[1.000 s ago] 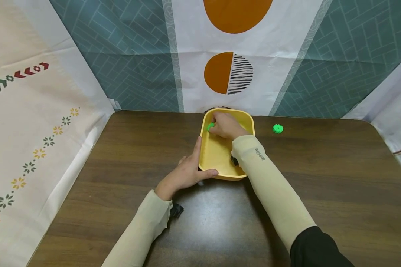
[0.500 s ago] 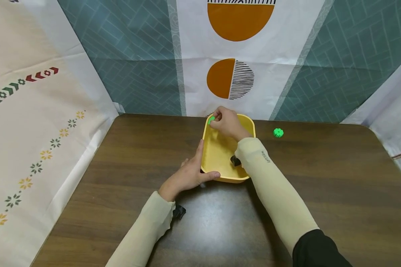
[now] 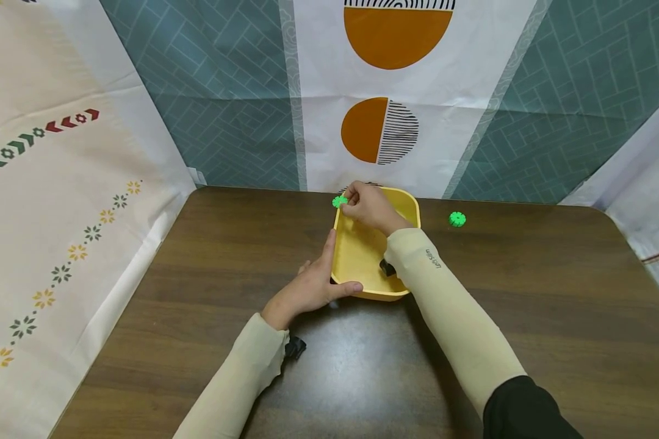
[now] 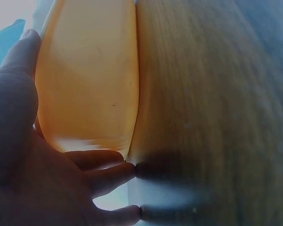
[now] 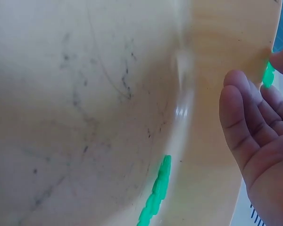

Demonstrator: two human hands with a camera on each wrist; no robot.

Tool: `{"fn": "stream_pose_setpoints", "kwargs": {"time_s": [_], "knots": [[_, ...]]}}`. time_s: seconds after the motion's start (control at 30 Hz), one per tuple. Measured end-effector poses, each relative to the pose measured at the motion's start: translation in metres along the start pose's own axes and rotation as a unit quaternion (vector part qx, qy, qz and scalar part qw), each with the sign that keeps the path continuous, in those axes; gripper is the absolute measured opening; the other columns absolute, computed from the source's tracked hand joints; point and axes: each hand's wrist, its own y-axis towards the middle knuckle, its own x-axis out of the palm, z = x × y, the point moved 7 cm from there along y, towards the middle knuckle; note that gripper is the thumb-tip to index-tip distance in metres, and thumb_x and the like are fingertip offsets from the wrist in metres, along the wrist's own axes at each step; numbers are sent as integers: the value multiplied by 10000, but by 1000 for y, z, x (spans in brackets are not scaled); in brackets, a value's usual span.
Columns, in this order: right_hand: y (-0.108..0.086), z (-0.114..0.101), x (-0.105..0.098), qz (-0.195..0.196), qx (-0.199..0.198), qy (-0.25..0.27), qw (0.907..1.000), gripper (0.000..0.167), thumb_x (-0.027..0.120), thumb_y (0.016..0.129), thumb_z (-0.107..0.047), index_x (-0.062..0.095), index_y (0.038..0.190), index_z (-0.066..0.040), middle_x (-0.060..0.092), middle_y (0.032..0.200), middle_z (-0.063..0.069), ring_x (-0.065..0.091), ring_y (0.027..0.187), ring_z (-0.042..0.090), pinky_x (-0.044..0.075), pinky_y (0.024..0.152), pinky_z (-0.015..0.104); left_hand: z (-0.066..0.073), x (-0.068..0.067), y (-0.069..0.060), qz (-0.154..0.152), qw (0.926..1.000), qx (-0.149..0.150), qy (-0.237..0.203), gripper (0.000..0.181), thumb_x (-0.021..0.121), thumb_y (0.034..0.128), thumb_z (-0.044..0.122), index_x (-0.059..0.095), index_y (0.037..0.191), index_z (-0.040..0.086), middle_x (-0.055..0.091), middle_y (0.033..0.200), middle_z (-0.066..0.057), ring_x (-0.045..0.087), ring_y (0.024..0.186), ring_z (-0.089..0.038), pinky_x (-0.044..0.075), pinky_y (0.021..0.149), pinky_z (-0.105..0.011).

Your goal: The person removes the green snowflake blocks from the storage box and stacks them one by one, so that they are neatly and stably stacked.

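At the far left rim of the yellow bin (image 3: pixel 362 250), my right hand (image 3: pixel 374 209) pinches a green notched disc (image 3: pixel 339 202) between thumb and fingers. The right wrist view shows that pinched disc (image 5: pixel 269 74) edge-on at the rim, and a second green piece (image 5: pixel 155 193) lying inside the bin. My left hand (image 3: pixel 309 283) touches the bin's near left corner, its fingers extended along the left side and its thumb along the near side. In the left wrist view the hand (image 4: pixel 52 174) lies against the bin's wall (image 4: pixel 89 75).
Another green notched disc (image 3: pixel 457 219) lies on the brown wooden table (image 3: pixel 527 292), right of the bin. A patterned cloth (image 3: pixel 236 97) hangs behind the table's far edge, and a pale cloth (image 3: pixel 44 201) hangs at the left.
My right hand has lifted the green disc from inside the bin and moved it left to the far left rim. My left hand has stayed at the bin's corner.
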Motion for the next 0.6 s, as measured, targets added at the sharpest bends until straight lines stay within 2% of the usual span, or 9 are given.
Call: {"fn": "stream_pose_setpoints", "kwargs": {"time_s": [0.6], "knots": [[-1, 0, 0, -119, 67, 215, 9997, 251, 693, 909, -139, 584, 1107, -31, 611, 996, 123, 580, 803, 251, 503, 703, 313, 0, 0, 1, 15, 10000, -5, 1, 1218, 702, 888, 596, -180, 1601, 154, 252, 1634, -125, 365, 1433, -281, 112, 1145, -611]]}}
